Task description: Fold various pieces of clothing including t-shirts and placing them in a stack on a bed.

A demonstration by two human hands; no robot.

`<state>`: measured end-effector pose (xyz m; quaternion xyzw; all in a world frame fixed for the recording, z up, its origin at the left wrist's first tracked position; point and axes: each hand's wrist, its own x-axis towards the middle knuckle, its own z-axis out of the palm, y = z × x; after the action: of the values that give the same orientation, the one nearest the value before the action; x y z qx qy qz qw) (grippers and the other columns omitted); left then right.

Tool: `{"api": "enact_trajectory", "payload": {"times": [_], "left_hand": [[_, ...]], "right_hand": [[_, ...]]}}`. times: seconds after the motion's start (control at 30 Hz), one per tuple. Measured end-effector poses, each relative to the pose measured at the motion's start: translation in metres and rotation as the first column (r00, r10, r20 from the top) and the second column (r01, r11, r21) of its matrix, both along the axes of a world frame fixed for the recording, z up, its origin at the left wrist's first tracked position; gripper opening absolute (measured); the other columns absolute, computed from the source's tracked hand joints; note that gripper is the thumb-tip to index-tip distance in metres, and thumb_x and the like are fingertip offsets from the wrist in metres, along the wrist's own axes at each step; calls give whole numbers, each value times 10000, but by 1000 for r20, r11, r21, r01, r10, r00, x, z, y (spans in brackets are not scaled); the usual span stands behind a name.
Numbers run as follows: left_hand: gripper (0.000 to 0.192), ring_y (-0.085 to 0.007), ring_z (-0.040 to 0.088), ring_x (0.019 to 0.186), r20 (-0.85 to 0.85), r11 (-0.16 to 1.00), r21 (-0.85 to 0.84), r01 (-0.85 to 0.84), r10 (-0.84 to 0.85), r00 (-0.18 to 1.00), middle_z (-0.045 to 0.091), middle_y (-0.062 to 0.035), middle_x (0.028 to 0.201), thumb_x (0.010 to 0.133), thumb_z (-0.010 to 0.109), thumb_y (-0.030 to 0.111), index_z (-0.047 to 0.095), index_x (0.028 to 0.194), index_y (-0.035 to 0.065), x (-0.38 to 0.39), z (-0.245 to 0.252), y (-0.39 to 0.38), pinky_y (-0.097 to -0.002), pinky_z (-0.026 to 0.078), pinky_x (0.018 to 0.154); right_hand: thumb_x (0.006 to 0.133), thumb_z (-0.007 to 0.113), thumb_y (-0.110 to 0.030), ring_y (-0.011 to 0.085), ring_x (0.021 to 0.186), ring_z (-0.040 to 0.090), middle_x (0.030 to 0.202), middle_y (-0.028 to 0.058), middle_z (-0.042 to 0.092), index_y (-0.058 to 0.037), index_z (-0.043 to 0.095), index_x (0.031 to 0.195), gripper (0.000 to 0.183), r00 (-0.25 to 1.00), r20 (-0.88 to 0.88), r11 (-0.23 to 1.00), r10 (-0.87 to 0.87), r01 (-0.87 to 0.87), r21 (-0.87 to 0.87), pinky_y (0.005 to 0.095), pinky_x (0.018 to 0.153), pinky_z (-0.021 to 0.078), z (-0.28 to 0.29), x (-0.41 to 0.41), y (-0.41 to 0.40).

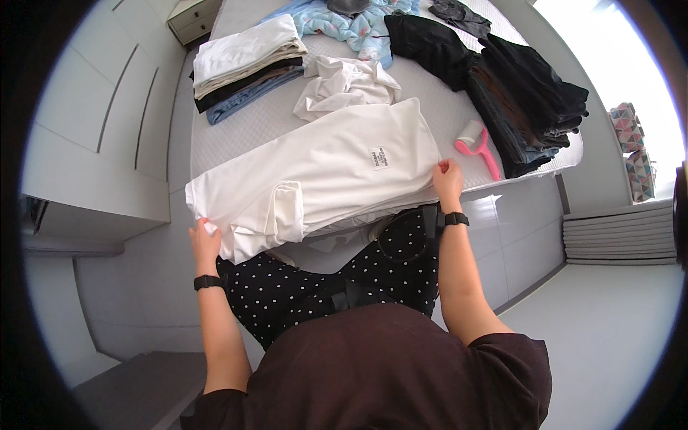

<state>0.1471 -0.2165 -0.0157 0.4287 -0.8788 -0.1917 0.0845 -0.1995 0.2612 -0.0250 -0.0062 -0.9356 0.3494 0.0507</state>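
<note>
A white T-shirt [344, 153] lies on its side across the near edge of the bed, folded lengthwise, with a small printed patch facing up. One sleeve is turned back over the cloth at the lower left. My left hand [206, 242] grips the shirt at its left end, near the lower corner. At the right end my right hand [449, 176] pinches the near edge of the shirt between thumb and fingers. Just beyond the shirt lies a crumpled white garment [349, 86].
A pink lint roller [479, 149] lies right of the shirt. Folded dark trousers [529, 102] are stacked at the right, folded light clothes [244, 54] at the far left. A light-blue patterned cloth [333, 24] lies at the back. White cabinets [102, 107] stand left of the bed.
</note>
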Motion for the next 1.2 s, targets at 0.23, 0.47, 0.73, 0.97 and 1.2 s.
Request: {"api": "enact_trajectory", "payload": {"times": [0.23,0.47,0.73,0.97,1.2], "left_hand": [[635,-430,519,1045,228,993,-28,115,-106,968,524,-292,1104,708,732,270,423,1204,22,-20,1,-11,-442,438,889],[631,-430,556,988,373,986,-90,137,-94,923,520,-290,1118,731,739,296,396,1183,20,-32,0,-5,-443,471,838],[575,-439,565,968,410,981,-86,173,-124,904,514,-301,1103,760,709,258,386,1166,12,-35,-2,-6,-448,483,817],[583,-431,570,968,445,984,-84,158,-105,890,519,-297,1099,753,710,265,385,1168,16,-32,-1,-8,-446,488,806],[585,-444,561,966,397,982,-35,183,-155,904,529,-282,1093,724,732,273,406,1134,12,-38,7,-11,-458,482,802]], "right_hand": [[745,642,-210,342,922,596,981,186,625,-23,613,979,300,971,-204,992,126,-116,57,410,744,468,12,-22,-37],[758,619,-141,354,851,616,979,185,620,-32,599,1039,303,963,-136,968,234,-218,121,416,749,486,39,1,-57],[767,592,-63,291,817,609,950,112,614,-50,626,973,210,865,-84,861,495,-501,-91,366,710,495,35,48,-97],[780,595,-139,312,804,611,838,145,623,-19,651,848,149,906,-360,943,220,-292,-157,395,707,481,14,-25,-92],[788,589,-183,334,775,623,814,162,648,-17,644,842,183,984,12,967,176,-171,-192,396,708,484,-7,-127,-92]]}}
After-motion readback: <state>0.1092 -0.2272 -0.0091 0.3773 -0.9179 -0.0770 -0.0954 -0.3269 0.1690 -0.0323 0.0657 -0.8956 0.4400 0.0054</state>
